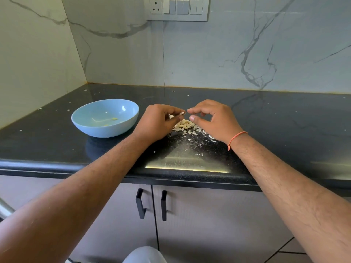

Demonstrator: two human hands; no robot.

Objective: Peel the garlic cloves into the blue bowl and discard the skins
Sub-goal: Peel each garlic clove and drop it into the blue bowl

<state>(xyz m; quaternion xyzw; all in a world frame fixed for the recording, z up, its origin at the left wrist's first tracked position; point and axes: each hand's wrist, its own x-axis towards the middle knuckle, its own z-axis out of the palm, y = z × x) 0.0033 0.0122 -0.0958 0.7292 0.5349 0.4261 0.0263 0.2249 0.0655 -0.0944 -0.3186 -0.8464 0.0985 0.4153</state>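
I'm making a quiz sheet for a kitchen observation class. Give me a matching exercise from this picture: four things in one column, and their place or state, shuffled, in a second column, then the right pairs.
Things
1. blue bowl
2. left hand
3. pile of garlic skins
4. switch panel

Place or state
A. on the marble wall above the counter
B. pinching a garlic clove with the right hand
C. on the black counter, to the left of both hands
D. on the counter under the hands

Pairs: 1-C, 2-B, 3-D, 4-A
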